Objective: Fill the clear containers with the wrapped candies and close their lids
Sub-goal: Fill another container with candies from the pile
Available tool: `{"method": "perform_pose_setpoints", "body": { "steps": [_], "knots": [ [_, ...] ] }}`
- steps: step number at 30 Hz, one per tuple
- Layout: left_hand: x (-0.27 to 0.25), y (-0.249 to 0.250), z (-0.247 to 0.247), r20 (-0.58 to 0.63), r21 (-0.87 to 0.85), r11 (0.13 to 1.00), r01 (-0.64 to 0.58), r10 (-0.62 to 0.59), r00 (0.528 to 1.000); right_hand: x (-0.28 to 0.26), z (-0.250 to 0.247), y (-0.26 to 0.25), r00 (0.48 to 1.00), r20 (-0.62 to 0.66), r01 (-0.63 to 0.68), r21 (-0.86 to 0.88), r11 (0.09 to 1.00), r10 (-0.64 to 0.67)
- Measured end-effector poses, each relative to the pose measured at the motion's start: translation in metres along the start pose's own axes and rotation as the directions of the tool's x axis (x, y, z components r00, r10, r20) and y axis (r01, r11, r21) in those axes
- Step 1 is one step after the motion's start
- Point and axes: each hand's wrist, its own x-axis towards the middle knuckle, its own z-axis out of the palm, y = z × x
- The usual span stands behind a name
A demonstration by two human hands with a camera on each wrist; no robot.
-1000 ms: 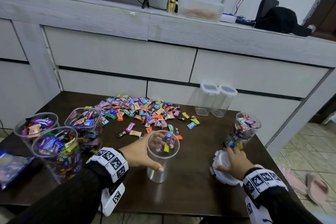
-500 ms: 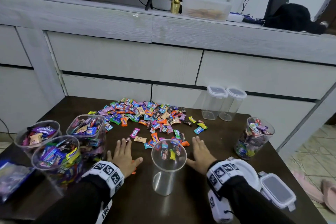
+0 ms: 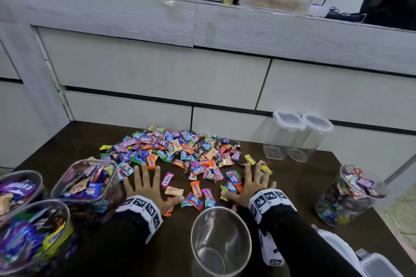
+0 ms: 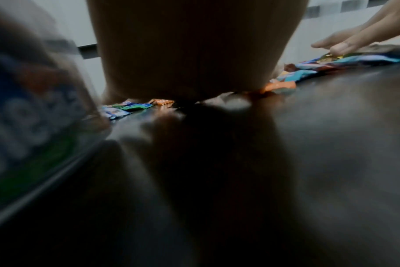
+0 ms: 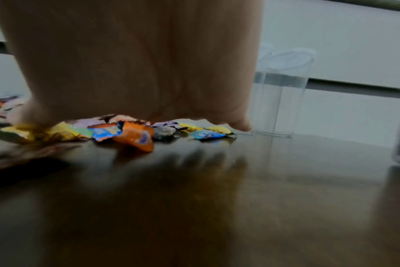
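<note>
Jars full of candy (image 3: 84, 183) crowd the left side of the table (image 3: 301, 177), another full one (image 3: 347, 198) sits right, two lidded empties (image 3: 295, 136) stand at the back, and loose lids (image 3: 360, 256) lie near the front right corner. Bare table shows between the candy pile (image 3: 182, 153) and the right jar, while the open empty jar (image 3: 220, 238) stands at the front edge between both wrists. Left hand (image 3: 148, 186) and right hand (image 3: 252, 183) lie flat with fingers spread, pressing down on candies at the pile's near edge, gripping nothing.

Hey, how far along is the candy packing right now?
Done: four containers look full, none lidded. In hand: left hand and right hand lie flat on the candy pile, the empty round jar waiting. Left: fill it and two lidded empties, then fit lids.
</note>
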Motion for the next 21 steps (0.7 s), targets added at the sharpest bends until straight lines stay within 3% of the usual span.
{"method": "perform_pose_setpoints", "body": {
  "steps": [4,7,11,15,18,21],
  "knots": [
    [0.017,0.013,-0.008,0.047,-0.054,0.998,-0.024,0.027,0.999,0.022,-0.008,-0.002,0.996,0.002,-0.088,0.118,0.989,0.089],
    [0.027,0.028,-0.008,0.035,-0.032,0.989,-0.141,0.142,0.989,0.031,-0.013,-0.012,0.997,-0.04,0.07,0.088,0.994,-0.067],
    [0.034,0.043,-0.004,-0.017,-0.021,0.961,-0.276,0.276,0.961,0.03,-0.017,-0.033,0.924,-0.094,0.379,0.082,0.922,-0.372],
    [0.04,0.038,-0.011,-0.165,0.007,0.928,-0.373,0.369,0.915,0.03,-0.013,-0.049,0.887,-0.167,0.426,-0.066,0.902,-0.431],
    [0.051,0.035,-0.019,-0.103,0.062,0.913,-0.403,0.407,0.907,0.035,-0.011,-0.062,0.892,-0.078,0.434,-0.126,0.892,-0.445],
    [0.058,0.043,-0.023,0.023,0.068,0.861,-0.505,0.504,0.863,0.038,-0.011,-0.071,0.86,-0.008,0.503,-0.152,0.851,-0.51]
  ]
}}
